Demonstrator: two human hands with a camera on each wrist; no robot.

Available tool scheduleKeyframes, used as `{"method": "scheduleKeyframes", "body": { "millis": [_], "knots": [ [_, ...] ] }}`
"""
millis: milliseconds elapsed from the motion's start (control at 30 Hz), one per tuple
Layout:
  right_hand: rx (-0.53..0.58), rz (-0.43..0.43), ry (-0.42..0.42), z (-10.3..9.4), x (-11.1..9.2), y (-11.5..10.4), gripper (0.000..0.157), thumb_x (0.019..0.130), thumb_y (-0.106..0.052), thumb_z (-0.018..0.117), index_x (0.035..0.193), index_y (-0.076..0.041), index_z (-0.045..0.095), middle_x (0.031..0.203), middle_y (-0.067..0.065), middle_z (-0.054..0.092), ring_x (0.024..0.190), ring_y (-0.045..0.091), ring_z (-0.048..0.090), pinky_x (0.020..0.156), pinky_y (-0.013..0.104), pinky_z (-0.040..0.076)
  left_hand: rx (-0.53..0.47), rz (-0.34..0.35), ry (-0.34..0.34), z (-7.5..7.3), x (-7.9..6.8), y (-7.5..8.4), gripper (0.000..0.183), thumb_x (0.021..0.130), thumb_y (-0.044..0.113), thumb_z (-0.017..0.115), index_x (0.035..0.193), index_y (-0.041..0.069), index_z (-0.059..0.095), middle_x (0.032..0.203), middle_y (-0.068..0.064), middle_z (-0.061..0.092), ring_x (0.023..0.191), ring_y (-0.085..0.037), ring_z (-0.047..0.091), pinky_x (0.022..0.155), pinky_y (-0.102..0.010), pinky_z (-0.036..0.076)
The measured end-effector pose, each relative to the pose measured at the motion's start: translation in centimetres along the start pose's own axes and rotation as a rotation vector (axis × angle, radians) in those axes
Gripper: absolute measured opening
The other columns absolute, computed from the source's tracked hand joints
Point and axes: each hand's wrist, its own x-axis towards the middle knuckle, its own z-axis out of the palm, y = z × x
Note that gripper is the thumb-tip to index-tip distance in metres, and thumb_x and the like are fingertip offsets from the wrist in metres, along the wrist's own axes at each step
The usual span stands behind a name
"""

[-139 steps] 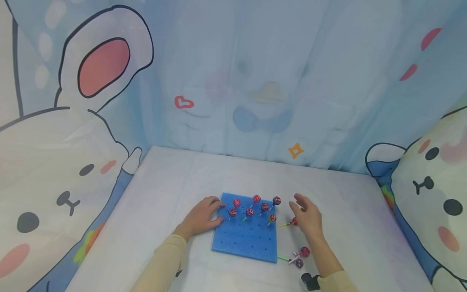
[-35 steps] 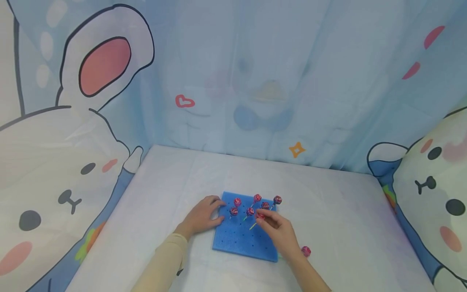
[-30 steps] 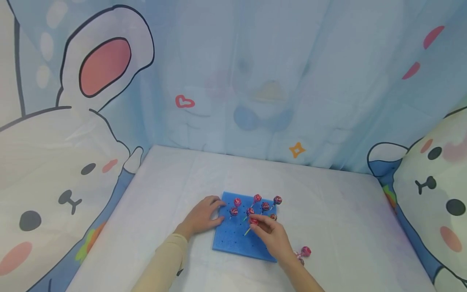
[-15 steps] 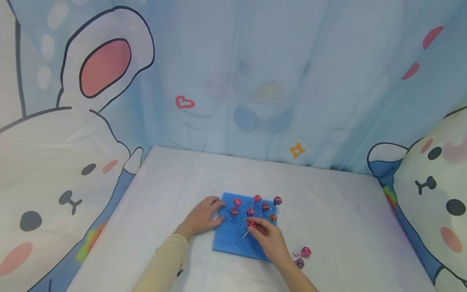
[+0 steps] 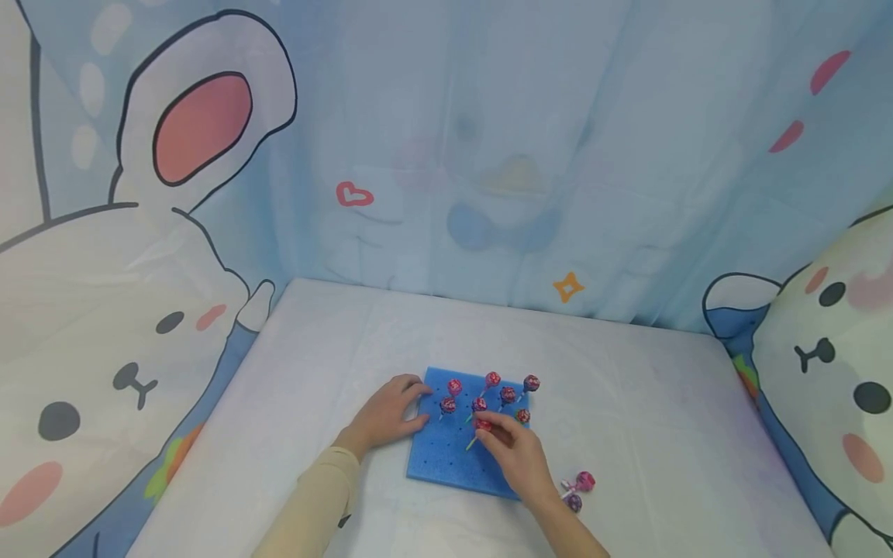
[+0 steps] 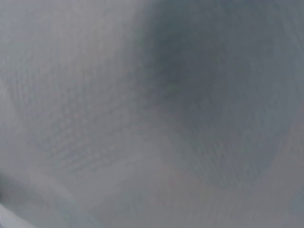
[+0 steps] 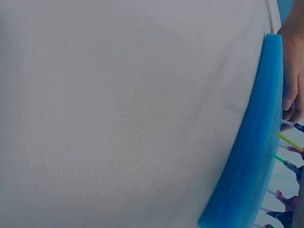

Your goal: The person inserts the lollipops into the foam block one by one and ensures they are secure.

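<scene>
A blue foam board (image 5: 446,465) with small holes lies on the table, several lollipops standing in its far part. Among them are a dark-wrapped lollipop (image 5: 532,384) at the far right corner and a red one (image 5: 455,386) at the far left. My left hand (image 5: 384,411) rests at the board's left edge, fingers spread and touching it. With thumb and fingertips my right hand (image 5: 516,453) pinches a red-wrapped lollipop (image 5: 483,425) by its head. Its yellow stick (image 7: 289,141) slants down to the board's surface; how deep it sits I cannot tell.
Loose lollipops (image 5: 584,482) lie on the white tablecloth (image 5: 642,434) right of the board, partly behind my right wrist. A blue printed curtain (image 5: 418,155) stands behind the table. The left wrist view shows only blurred greyish cloth (image 6: 95,118).
My right hand, empty at first, has taken the yellow-stick lollipop from right of the board and carried it left over the board. It has barely moved in the last half second. The left hand stays put.
</scene>
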Motion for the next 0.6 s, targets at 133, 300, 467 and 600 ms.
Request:
{"method": "scheduleKeyframes", "body": {
  "millis": [133,300,467,600],
  "knots": [
    [0.011,-0.005,-0.009,0.0,0.0,0.1,0.027,0.09,-0.011,0.069,0.117,-0.012,0.069,0.119,0.004,0.067,0.112,0.021,0.063,0.09,0.025,0.052,0.009,-0.002,0.001,-0.1,0.0,0.1,0.044,0.091,0.047,0.06,0.129,0.024,0.058,0.132,-0.002,0.053,0.125,-0.018,0.049,0.107,-0.036,0.041],
    [0.063,0.028,-0.035,0.5,-0.2,0.1,0.03,0.09,-0.012,0.07,0.12,-0.01,0.067,0.119,0.006,0.066,0.112,0.022,0.063,0.089,0.024,0.052,0.023,-0.013,-0.01,-0.1,0.1,0.0,0.044,0.092,0.049,0.059,0.129,0.026,0.057,0.133,-0.001,0.053,0.126,-0.017,0.049,0.107,-0.036,0.041],
    [0.088,0.083,-0.021,0.9,-0.2,0.3,0.035,0.091,-0.021,0.07,0.124,-0.012,0.065,0.123,0.006,0.065,0.116,0.023,0.061,0.09,0.025,0.051,0.013,-0.005,0.006,-0.1,0.0,0.1,0.044,0.091,0.047,0.06,0.129,0.024,0.058,0.132,-0.002,0.054,0.125,-0.019,0.05,0.106,-0.038,0.042],
    [0.116,0.122,-0.021,1.1,-0.1,0.7,0.037,0.09,-0.026,0.071,0.124,-0.013,0.066,0.125,0.006,0.065,0.118,0.024,0.06,0.091,0.025,0.051,0.01,-0.013,0.004,0.0,0.0,0.1,0.044,0.091,0.047,0.06,0.129,0.024,0.057,0.132,-0.001,0.054,0.125,-0.019,0.05,0.106,-0.037,0.042]
  ]
}}
